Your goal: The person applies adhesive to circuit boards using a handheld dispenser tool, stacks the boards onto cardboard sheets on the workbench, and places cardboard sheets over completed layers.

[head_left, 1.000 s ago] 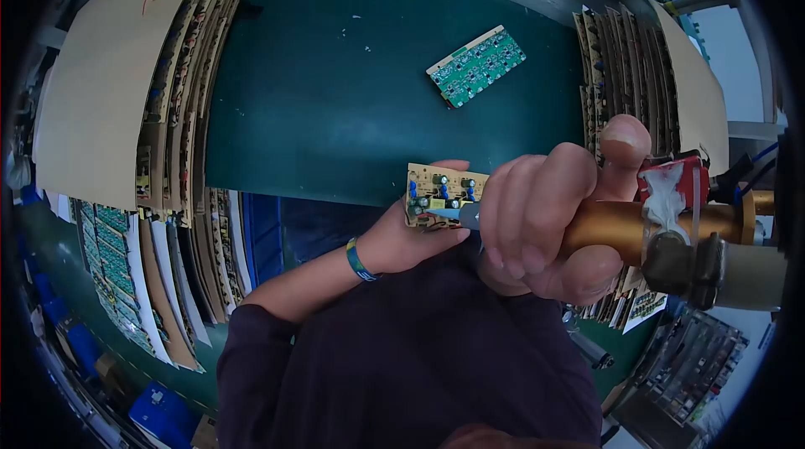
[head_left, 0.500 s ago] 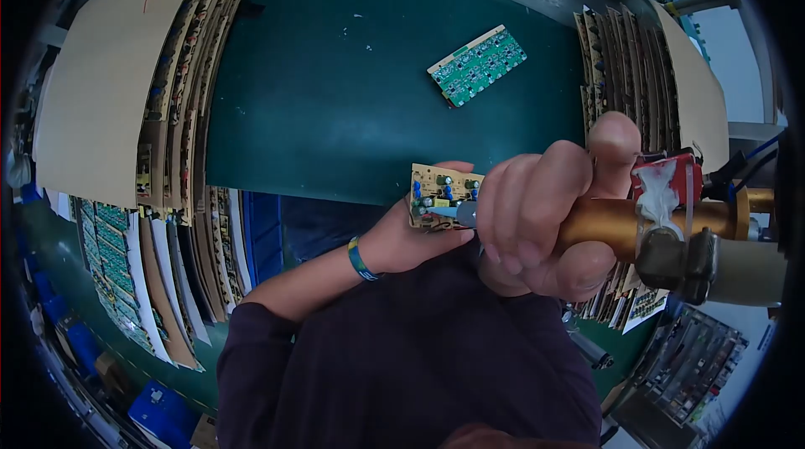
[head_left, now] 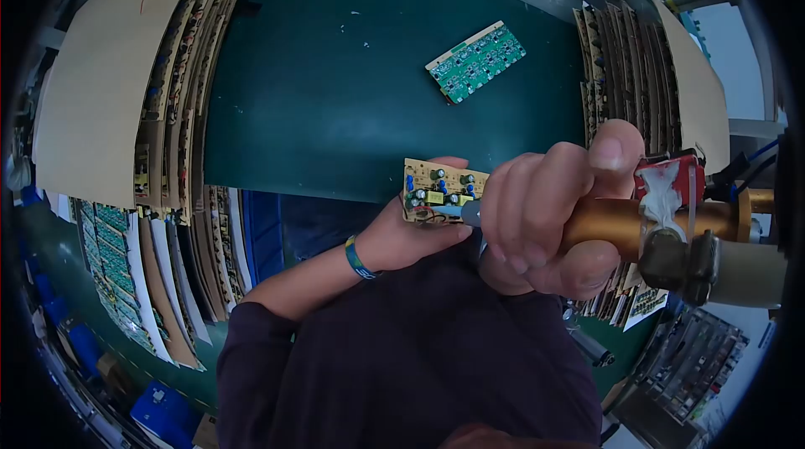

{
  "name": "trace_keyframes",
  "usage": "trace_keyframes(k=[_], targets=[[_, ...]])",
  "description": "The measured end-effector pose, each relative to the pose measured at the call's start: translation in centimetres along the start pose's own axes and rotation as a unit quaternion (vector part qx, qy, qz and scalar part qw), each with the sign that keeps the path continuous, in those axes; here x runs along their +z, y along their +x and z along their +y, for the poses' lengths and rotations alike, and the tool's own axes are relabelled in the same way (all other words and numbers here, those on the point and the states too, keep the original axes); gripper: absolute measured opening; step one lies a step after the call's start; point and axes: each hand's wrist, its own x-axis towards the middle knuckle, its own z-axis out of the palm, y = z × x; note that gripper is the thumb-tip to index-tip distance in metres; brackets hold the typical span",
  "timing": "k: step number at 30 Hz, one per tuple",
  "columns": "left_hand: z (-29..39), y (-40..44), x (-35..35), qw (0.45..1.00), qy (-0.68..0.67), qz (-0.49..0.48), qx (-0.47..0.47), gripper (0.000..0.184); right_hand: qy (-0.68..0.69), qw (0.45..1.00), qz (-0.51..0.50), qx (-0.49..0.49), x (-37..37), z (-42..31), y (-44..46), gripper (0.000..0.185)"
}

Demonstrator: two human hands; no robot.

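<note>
My left hand [head_left: 411,235], with a patterned band at its wrist, holds a tan circuit board [head_left: 423,176] by its edges, component side up. Blue, yellow and dark round parts stand on the board. My right hand [head_left: 545,214] is wrapped round a gold-coloured cylindrical tool [head_left: 595,224]. Its pale, narrow tip [head_left: 444,210] lies over the board's lower part; whether it touches a component I cannot tell. The fingers of my right hand hide the board's right end.
A green circuit board [head_left: 476,63] lies on the dark green table [head_left: 310,97]. Stacks of boards between cardboard sheets stand at the left [head_left: 101,72] and right [head_left: 629,72]. A blue box [head_left: 163,411] is at the lower left.
Since half a second ago, the tan board in my left hand has shifted slightly left and up. The tool's tip now lies over a slightly different spot on it.
</note>
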Motion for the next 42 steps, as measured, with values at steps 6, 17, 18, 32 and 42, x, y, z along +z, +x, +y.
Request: trace_keyframes(k=[6, 17, 18, 32, 42], targets=[[0.1, 0.0, 0.1, 1.0, -0.013, 0.003, -0.002, 0.07, 0.004, 1.0, -0.001, 0.003, 0.0, 0.0, -0.2, 0.05], [-0.5, 0.1, 0.0, 1.0, -0.015, 0.007, 0.018, 0.07, 0.002, 1.0, -0.001, -0.001, -0.4, -0.3, 0.0, 0.048], [-0.7, 0.1, 0.0, 0.999, -0.022, 0.017, 0.026, 0.07, 0.0, 1.0, 0.0, -0.002, -0.4, -0.3, 0.1, 0.048], [0.2, -0.4, 0.0, 0.994, -0.1, 0.044, 0.029, 0.07, 0.001, 1.0, -0.004, 0.01, -0.6, -0.7, 0.0, 0.046], [0.0, -0.3, 0.1, 0.992, -0.113, 0.042, 0.038, 0.071, 0.007, 0.999, -0.028, 0.029, -1.1, -1.0, 0.0, 0.046]])
